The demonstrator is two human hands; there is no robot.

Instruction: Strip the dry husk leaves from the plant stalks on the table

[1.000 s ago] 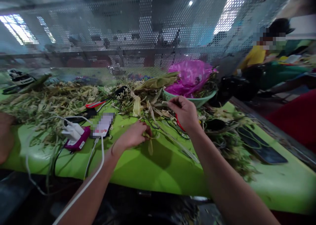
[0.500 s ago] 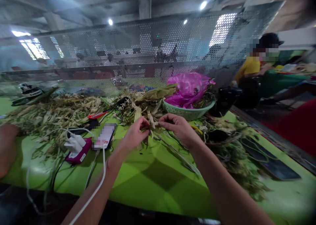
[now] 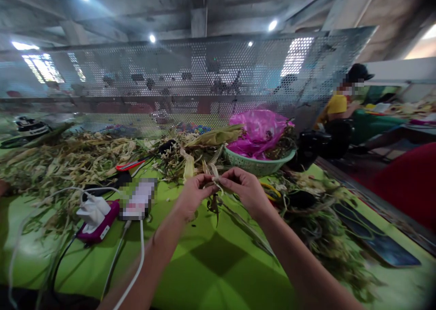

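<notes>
My left hand (image 3: pixel 193 193) and my right hand (image 3: pixel 244 188) meet above the bright green table (image 3: pixel 211 264). Between their fingertips they pinch a small pale dried leaf strip (image 3: pixel 215 179), with a dark wilted piece hanging below it. Behind the hands lies a long heap of dried leaves and husks (image 3: pixel 81 155). A larger folded husk (image 3: pixel 214 137) rests at the back of the heap.
A green basket (image 3: pixel 259 164) with a pink plastic bag (image 3: pixel 259 126) stands behind my right hand. A phone (image 3: pixel 138 204), a magenta power bank with white charger (image 3: pixel 97 217) and cables lie at left. Red-handled scissors (image 3: pixel 131 165), a dark phone (image 3: pixel 384 248), a perforated metal screen, a seated person at right.
My hands have come together and risen off the table, lifting the leaf strip. One second ago the left hand was pressing on the table and the right was apart. The view has tilted up.
</notes>
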